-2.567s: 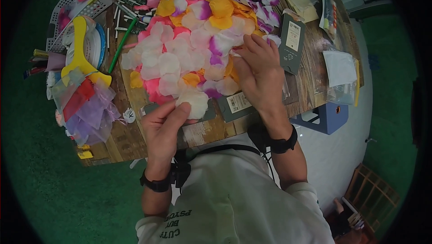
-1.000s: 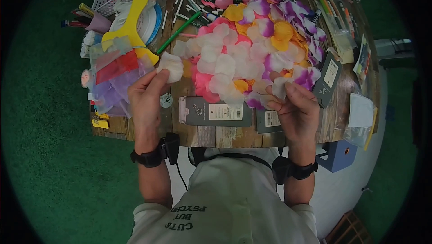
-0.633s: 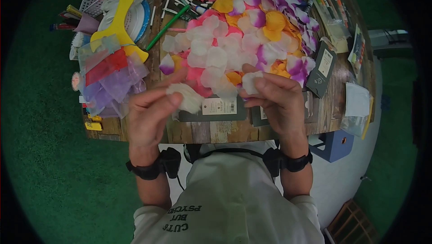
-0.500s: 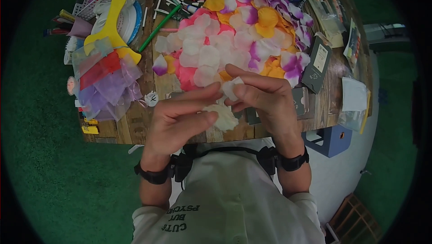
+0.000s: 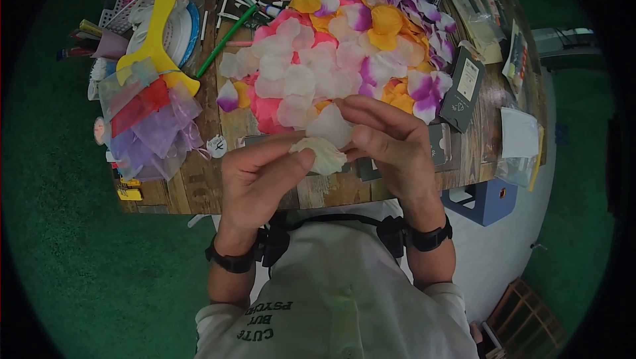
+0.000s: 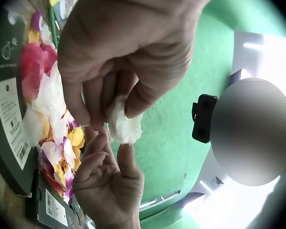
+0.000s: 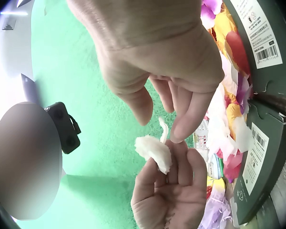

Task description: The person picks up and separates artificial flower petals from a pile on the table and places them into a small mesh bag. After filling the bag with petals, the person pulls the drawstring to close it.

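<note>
- White petal bunch (image 5: 321, 157) is above the worktop (image 5: 331, 190), pinched between thumb and fingers of the left hand (image 5: 255, 180).
- Single petal (image 5: 329, 126) is just behind; right hand (image 5: 401, 153) has fingers open, touching or not, I cannot tell.
- Probably this petal is being added; next calls for light pinch, edges gathered together.

A green stick (image 5: 226, 42) lies between the yellow piece (image 5: 156, 38) and heaped petals (image 5: 299, 81) on the wooden table (image 5: 197, 185).
</note>
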A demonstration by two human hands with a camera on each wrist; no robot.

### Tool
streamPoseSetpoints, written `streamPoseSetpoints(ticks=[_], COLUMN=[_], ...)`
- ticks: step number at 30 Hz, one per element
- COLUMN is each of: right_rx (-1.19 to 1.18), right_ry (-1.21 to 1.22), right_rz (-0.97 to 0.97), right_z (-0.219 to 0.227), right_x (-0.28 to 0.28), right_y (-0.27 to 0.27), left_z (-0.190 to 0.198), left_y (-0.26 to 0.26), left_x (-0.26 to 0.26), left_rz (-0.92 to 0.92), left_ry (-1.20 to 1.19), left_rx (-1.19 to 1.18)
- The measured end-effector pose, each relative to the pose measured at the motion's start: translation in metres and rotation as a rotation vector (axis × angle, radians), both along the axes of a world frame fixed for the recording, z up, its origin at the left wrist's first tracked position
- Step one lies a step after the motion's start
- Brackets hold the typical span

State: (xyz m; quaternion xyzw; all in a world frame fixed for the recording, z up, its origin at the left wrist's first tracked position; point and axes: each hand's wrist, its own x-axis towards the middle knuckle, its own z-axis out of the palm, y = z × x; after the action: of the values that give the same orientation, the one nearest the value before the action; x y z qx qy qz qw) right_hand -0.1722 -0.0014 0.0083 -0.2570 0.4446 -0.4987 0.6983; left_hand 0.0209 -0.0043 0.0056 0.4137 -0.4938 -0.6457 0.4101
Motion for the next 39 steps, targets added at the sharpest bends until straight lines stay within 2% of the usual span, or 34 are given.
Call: streamPoseSetpoints(ticks=[2,5,7,8,10,11,13,14,16,19,21,23,26,28,29,30,32,34,36,39], right_rx=[0.0,0.015,0.04,0.036,-0.04,-0.039,-0.204,-0.206,-0.601,-0.705,-0.671,-0.641,-0.646,-0.423,-0.337,-0.344,-0.172,-0.203,-0.333,-0.451], right_ry=[-0.041,-0.014,0.165,0.167,0.217,0.215,0.468,0.468,0.612,0.759,0.795,0.827,0.837,0.718,0.549,0.536,0.494,0.564,0.782,0.914], right_rz=[-0.026,0.021,0.026,0.027,-0.176,-0.171,-0.259,-0.254,-0.018,0.042,-0.009,-0.05,-0.079,-0.093,-0.151,-0.132,0.015,0.023,-0.015,-0.064], right_z=[0.001,-0.001,-0.001,0.0,0.002,0.004,0.008,0.009,0.01,0.005,0.001,-0.005,-0.009,-0.008,-0.01,-0.009,-0.004,-0.006,-0.007,-0.012], right_x=[-0.001,0.001,0.001,0.002,0.004,0.003,-0.003,-0.005,-0.009,-0.001,0.005,0.007,0.007,0.008,0.011,0.01,0.002,0.002,0.003,0.009], right_y=[0.001,0.004,0.004,0.004,0.007,0.01,0.014,0.015,0.016,0.012,0.014,0.015,0.02,0.023,0.024,0.024,0.027,0.029,0.03,0.031], left_z=[-0.003,-0.001,0.0,0.001,0.0,0.0,0.003,0.004,0.005,0.0,-0.002,-0.002,-0.003,-0.006,-0.008,-0.008,-0.009,-0.011,-0.009,-0.008], left_y=[0.001,0.001,0.003,0.003,0.003,0.002,0.0,-0.001,-0.001,0.004,0.007,0.011,0.014,0.016,0.016,0.015,0.016,0.016,0.015,0.016], left_x=[0.001,-0.002,-0.005,-0.006,-0.011,-0.013,-0.016,-0.017,-0.02,-0.022,-0.024,-0.031,-0.031,-0.031,-0.03,-0.027,-0.024,-0.024,-0.025,-0.026], left_rz=[0.035,-0.01,-0.017,-0.018,0.053,0.122,0.155,0.181,0.161,0.117,0.104,0.116,0.094,0.08,0.051,0.073,-0.041,-0.054,-0.076,-0.068], left_ry=[0.05,0.03,0.036,0.038,0.022,0.006,0.015,0.024,-0.001,-0.075,-0.12,0.033,0.052,0.019,-0.014,-0.022,-0.056,-0.048,-0.039,-0.019], left_rx=[0.027,-0.007,0.022,0.053,0.095,0.139,0.188,0.237,0.21,0.129,0.069,0.132,0.164,0.138,0.107,0.105,0.125,0.156,0.18,0.167])
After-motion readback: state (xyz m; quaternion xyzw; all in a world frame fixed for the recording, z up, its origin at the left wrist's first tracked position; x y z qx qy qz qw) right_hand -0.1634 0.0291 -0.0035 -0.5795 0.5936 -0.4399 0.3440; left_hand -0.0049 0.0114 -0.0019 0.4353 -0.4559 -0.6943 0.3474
